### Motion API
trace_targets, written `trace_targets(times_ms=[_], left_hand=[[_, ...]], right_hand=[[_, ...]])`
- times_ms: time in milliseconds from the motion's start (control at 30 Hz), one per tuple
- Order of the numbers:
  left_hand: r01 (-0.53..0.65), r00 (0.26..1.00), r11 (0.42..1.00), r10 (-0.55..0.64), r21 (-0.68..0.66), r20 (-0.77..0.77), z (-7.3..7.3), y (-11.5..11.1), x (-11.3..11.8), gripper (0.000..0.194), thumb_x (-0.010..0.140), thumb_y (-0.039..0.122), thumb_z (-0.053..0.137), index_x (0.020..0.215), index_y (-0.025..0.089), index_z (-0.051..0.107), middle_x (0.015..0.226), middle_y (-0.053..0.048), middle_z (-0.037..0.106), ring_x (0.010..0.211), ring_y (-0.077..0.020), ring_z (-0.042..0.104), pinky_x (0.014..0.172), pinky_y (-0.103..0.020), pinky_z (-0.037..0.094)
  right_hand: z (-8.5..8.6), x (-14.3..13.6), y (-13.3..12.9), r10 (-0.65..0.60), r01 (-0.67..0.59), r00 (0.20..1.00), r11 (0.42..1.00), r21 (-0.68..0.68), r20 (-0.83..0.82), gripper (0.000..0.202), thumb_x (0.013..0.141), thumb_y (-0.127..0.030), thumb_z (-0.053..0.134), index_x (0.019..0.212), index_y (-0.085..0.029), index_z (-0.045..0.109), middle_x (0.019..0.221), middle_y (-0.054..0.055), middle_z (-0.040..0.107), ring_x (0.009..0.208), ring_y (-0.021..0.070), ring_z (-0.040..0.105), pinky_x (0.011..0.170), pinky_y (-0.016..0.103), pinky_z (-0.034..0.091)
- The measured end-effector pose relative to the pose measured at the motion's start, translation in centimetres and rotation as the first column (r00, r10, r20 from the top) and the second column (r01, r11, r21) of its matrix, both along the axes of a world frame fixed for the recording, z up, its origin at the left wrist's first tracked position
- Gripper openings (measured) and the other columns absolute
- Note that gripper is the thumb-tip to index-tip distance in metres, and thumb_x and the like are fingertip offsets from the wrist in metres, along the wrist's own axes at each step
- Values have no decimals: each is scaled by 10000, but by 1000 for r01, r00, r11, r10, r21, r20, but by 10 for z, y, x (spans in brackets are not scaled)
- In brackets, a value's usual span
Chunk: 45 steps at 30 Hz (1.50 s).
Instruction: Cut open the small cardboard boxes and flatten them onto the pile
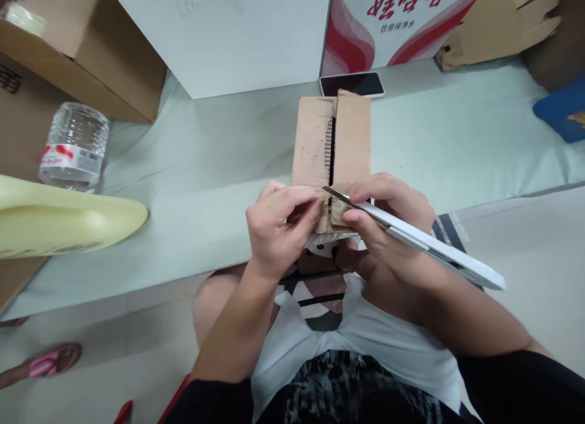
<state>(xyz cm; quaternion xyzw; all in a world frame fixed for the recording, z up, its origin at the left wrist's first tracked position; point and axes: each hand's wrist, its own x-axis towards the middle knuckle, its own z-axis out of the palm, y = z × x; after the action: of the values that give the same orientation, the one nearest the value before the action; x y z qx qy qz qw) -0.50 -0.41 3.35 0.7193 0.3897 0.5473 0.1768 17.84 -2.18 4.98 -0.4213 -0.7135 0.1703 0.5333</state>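
A small brown cardboard box [311,137] stands in front of me, with a dark gap running along the seam between its top flaps. My right hand [393,220] grips a white utility knife [427,244]. The knife's thin dark blade is out, its tip close to the seam and to my left fingers. My left hand [283,226] is closed in a pinch at the near left part of the box top. What lies between those fingertips is too small to tell. Crumpled tape [339,212] shows on the near end of the box, partly under my right fingers.
A phone [351,84] lies behind the box on the pale green cloth [219,168]. Large white cartons [237,40] stand at the back. On the left are a water bottle [75,147], brown cartons [123,58] and a yellow object [82,217]. A blue item [564,110] sits far right.
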Motion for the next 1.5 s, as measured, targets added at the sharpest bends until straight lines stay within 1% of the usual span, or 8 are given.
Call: trace_targets(times_ms=[67,167,300,533,700,900,1200,1500], left_hand=[[-9,1000,1000,9,-5,8,-1,0,0,68,949,209,762,884,216,741,781,17,779,633,-97,589,598,-264,495],[-23,999,1000,23,1,31,-1,0,0,58,942,207,770,890,217,745,785,21,786,639,-99,588,604,-264,496],[19,1000,998,-18,53,-11,0,2,0,83,929,151,768,891,219,739,815,27,807,655,-95,634,655,-279,510],[-48,998,999,48,5,48,-1,0,4,83,934,170,760,869,220,750,823,14,806,641,-100,610,618,-277,501],[-82,994,996,85,-36,72,-1,-2,5,120,933,178,752,826,231,744,716,36,752,595,-99,555,602,-273,493],[-51,999,998,51,37,-11,1,-1,4,124,956,182,727,847,238,747,753,32,783,628,-107,635,677,-301,531],[-129,988,991,131,-28,87,0,-4,11,154,943,189,739,794,228,732,665,40,712,578,-101,519,588,-277,466],[-114,993,993,113,28,42,-1,-3,10,122,949,183,744,842,241,748,738,38,770,592,-100,601,658,-291,517]], right_hand=[[-3,0,0,-3,2,1000,1000,20,15,110,934,-363,732,942,-261,691,821,10,761,692,148,698,675,310,562],[-4,-1,-1,-27,25,998,999,24,56,97,904,-272,687,1000,-265,685,863,7,782,664,145,692,690,322,573],[0,-3,-1,-66,63,988,998,25,143,142,877,-183,666,986,-271,691,835,-12,784,620,134,681,693,315,574],[4,-4,-2,-50,44,984,998,40,169,117,878,-186,675,967,-259,695,817,-14,785,602,122,671,669,299,561],[-1,-4,-1,-54,41,990,994,102,131,116,871,-189,672,955,-269,684,799,-8,784,622,141,687,637,307,556],[-1,-8,3,-92,61,969,989,138,231,127,883,-179,656,961,-273,692,809,-14,800,667,150,725,692,320,574],[2,-6,4,-53,17,983,980,197,178,171,832,-117,639,920,-260,672,765,-24,782,604,119,680,577,285,504],[-4,-8,7,-109,63,959,982,176,261,106,901,-197,662,965,-271,702,804,-19,806,646,130,710,674,306,540]])
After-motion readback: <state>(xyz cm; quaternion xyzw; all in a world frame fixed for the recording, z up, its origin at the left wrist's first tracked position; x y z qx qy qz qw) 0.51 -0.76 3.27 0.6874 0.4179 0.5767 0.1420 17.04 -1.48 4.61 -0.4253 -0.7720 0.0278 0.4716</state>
